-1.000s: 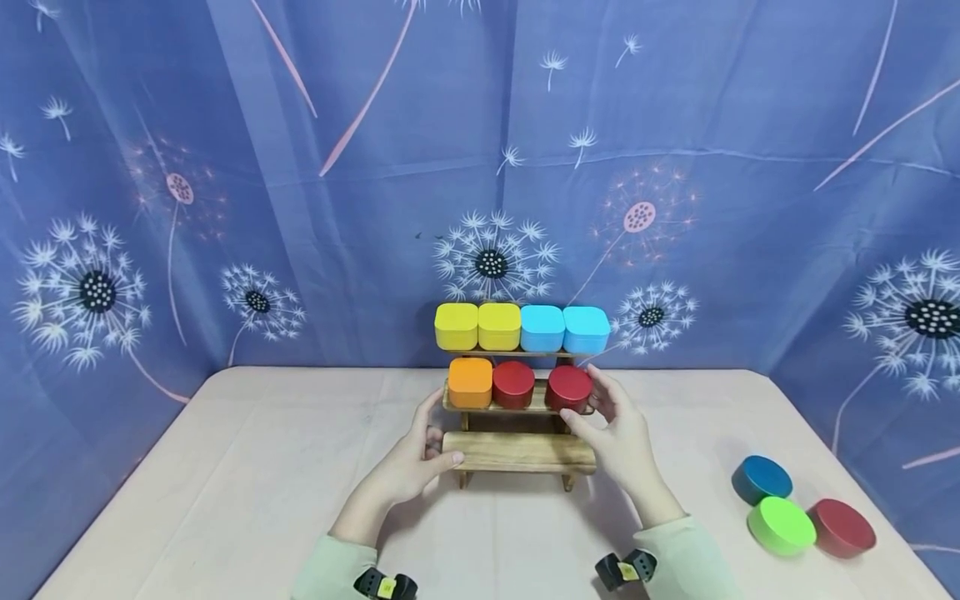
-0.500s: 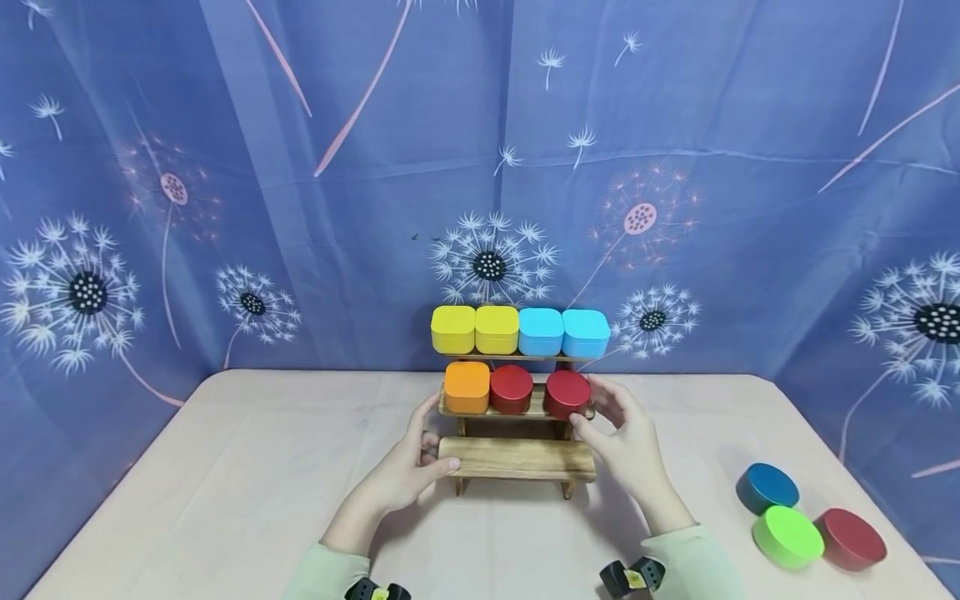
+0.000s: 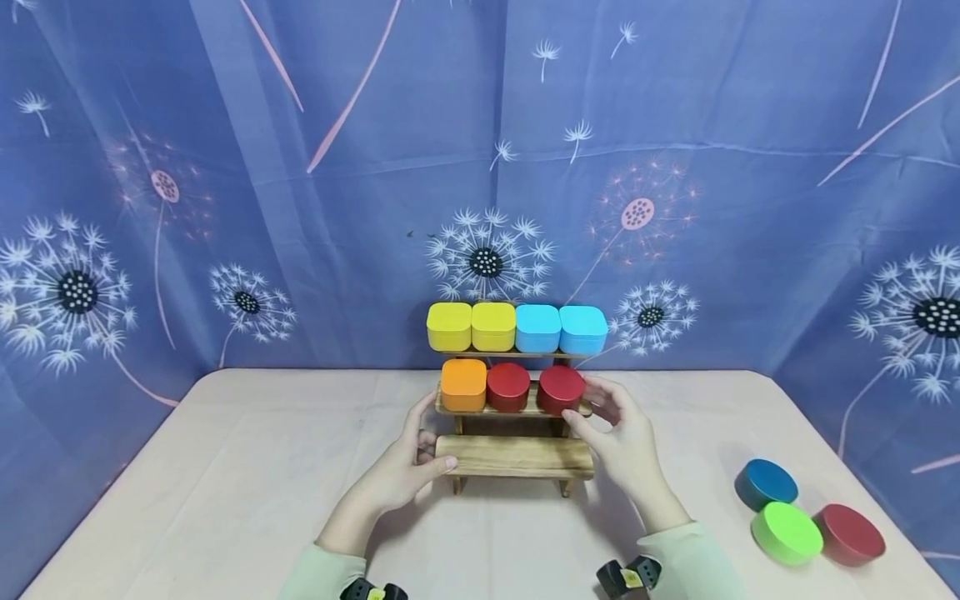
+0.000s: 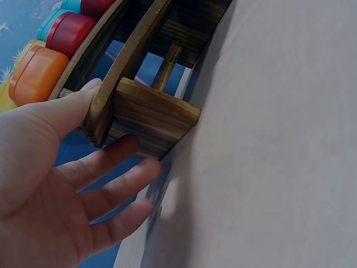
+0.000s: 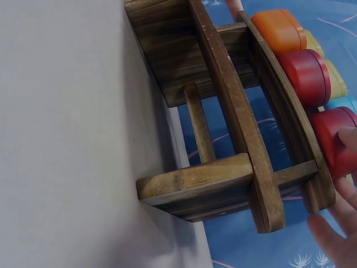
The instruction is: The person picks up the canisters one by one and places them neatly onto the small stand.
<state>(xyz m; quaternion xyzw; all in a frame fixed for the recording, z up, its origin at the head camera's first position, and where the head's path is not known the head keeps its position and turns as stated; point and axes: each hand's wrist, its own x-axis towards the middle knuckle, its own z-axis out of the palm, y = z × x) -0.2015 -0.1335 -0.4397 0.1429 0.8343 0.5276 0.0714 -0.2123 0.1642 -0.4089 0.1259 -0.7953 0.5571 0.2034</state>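
Note:
A three-tier wooden display stand (image 3: 517, 457) stands on the table. My left hand (image 3: 397, 471) holds the left end of its bottom shelf, thumb on top; in the left wrist view the other fingers (image 4: 120, 184) spread beside the wood. At the middle shelf's right end, my right hand (image 3: 628, 442) pinches a round red tin (image 3: 561, 390) between thumb and fingers. A narrow gap parts this tin from another round red tin (image 3: 507, 387), which sits beside an orange squarish tin (image 3: 463, 386). The right wrist view shows the held tin partly behind my thumb (image 5: 348, 137).
Yellow tins (image 3: 471, 327) and light-blue tins (image 3: 560, 330) line the top shelf. On the table at right lie a dark-blue round tin (image 3: 766, 484), a green one (image 3: 787, 533) and a dark-red one (image 3: 850, 534). A blue dandelion-print cloth (image 3: 360, 250) hangs behind.
The held red tin has slid slightly left along the middle shelf, narrowing its gap to the other red tin. My left hand keeps its place on the stand; the whole view has shifted slightly.

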